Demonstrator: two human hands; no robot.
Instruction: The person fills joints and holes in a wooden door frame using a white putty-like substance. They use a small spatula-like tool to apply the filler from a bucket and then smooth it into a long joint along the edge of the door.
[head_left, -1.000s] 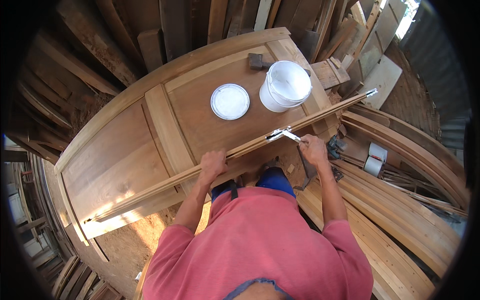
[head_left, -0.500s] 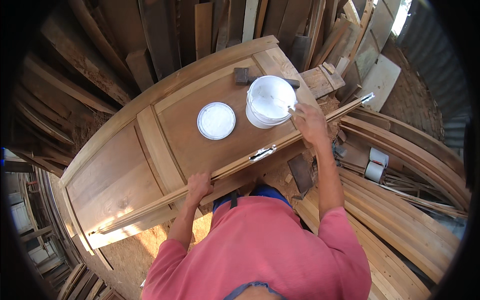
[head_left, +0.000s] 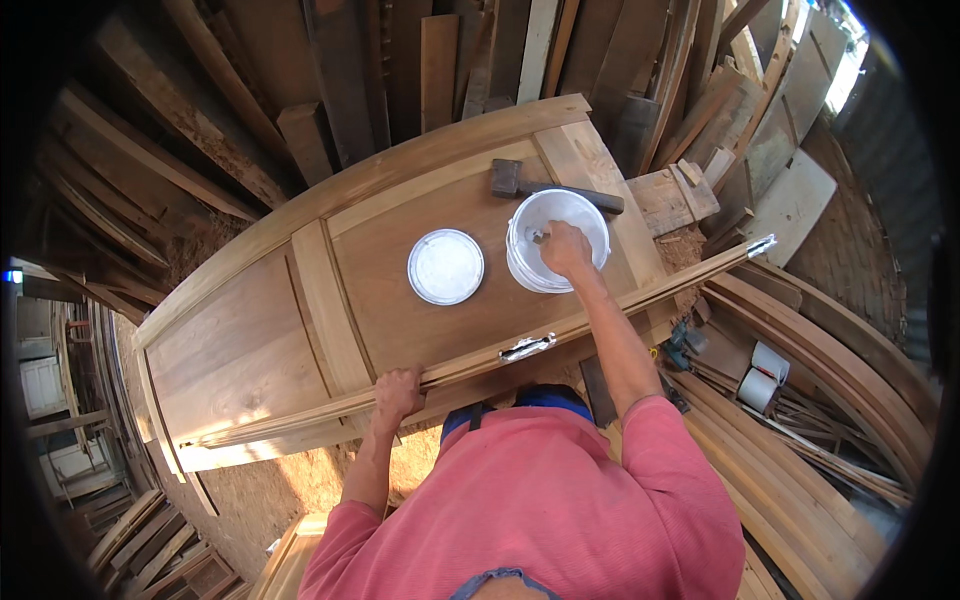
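Observation:
My left hand (head_left: 400,394) is closed around a long, narrow wooden rail (head_left: 640,301) that lies slantwise along the near side of a panelled wooden door (head_left: 390,265). White paste rings a dark slot in the rail, right of that hand, and more white coats its far right end. My right hand (head_left: 567,249) reaches into a white bucket (head_left: 540,280) with its fingers closed on a small thin stick, mostly hidden by the hand. White stuff lines the bucket's inside. Left of the bucket, a round white lid (head_left: 446,267) lies on the door.
Behind the bucket lies a mallet (head_left: 506,178) with a dark head. Boards (head_left: 438,75) lean in rows at the back. Long planks (head_left: 770,460) are stacked to my right, near a white cylinder (head_left: 765,375) and a power tool (head_left: 684,343). Sawdust covers the floor (head_left: 240,490).
My right hand has moved from the bucket's right rim to inside it, the stick going in with it. My left hand keeps its hold on the rail. The whole view has shifted slightly.

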